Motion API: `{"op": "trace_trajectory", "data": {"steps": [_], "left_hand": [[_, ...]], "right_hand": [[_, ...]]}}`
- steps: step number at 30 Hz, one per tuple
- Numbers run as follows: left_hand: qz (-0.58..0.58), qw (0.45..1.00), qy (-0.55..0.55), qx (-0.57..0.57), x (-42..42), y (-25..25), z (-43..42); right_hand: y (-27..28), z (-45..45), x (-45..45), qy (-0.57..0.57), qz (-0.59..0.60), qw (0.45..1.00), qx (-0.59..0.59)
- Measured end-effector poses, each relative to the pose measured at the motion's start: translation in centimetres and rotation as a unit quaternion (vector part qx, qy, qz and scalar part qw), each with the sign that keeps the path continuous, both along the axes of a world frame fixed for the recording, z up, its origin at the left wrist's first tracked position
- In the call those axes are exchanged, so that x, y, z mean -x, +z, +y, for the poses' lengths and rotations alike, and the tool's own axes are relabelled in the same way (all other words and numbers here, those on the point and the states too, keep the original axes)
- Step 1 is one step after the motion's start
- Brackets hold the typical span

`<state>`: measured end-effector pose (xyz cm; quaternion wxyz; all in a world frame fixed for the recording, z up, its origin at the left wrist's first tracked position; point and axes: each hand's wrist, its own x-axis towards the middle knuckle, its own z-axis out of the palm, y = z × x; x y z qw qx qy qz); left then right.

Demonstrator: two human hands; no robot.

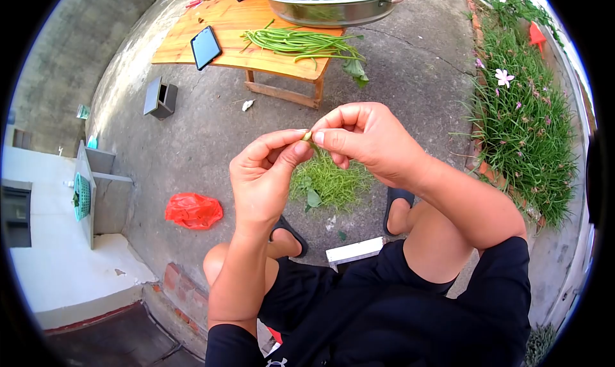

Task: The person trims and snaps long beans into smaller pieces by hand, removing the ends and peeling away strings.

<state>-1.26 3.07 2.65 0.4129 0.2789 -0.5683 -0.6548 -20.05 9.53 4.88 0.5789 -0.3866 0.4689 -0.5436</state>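
Note:
My left hand (262,171) and my right hand (365,139) meet in front of me, above the ground. Between their pinched fingertips is a short bit of pale green stem (307,136); the rest of it is mostly hidden by the fingers. On the ground below lies a loose pile of thin green strips (333,184) with a leaf in it. Beyond my hands, a bunch of long green stems (301,42) lies on the wooden table (221,31), a large leaf (355,71) hanging off its edge.
A metal pan (327,9) of green stems and a phone or tablet (205,47) are on the table. A red plastic bag (193,211) and a grey box (160,98) sit on the concrete at left. A brick-edged bed of grass (525,130) runs along the right.

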Motion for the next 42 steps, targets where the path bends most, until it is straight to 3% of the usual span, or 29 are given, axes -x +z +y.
{"op": "trace_trajectory", "data": {"steps": [5,11,16,20,23,29,32,37,42], "left_hand": [[-0.052,0.977,0.024,0.204,0.2,-0.2,-0.2],[-0.077,0.959,0.039,0.27,0.5,0.4,0.0],[-0.081,0.97,0.025,0.229,0.2,0.1,0.4],[-0.076,0.969,0.02,0.232,0.3,-0.2,0.2],[-0.009,0.998,-0.031,-0.047,0.1,-0.2,0.7],[0.055,0.981,-0.062,-0.177,0.2,0.0,0.8],[0.061,0.972,-0.061,-0.218,0.4,0.8,0.9],[0.031,0.982,-0.048,-0.182,0.4,0.5,0.8],[0.011,0.986,-0.031,-0.162,0.8,-0.1,0.9]], "right_hand": [[0.1,0.1,0.3,0.018,-0.041,0.999,-0.024],[-0.2,0.0,0.5,0.021,-0.047,0.998,-0.023],[-0.1,0.2,0.2,0.008,-0.037,0.999,-0.026],[-0.5,0.1,0.5,0.031,-0.109,0.992,-0.053],[-0.4,0.2,0.5,0.036,-0.127,0.989,-0.067],[0.1,0.2,-0.1,0.004,-0.077,0.995,-0.068],[0.2,0.0,-0.2,-0.002,-0.052,0.998,-0.04],[-1.0,-0.3,-0.3,-0.011,0.055,0.998,0.006],[-1.2,-0.4,-0.4,-0.013,0.083,0.996,-0.01]]}}
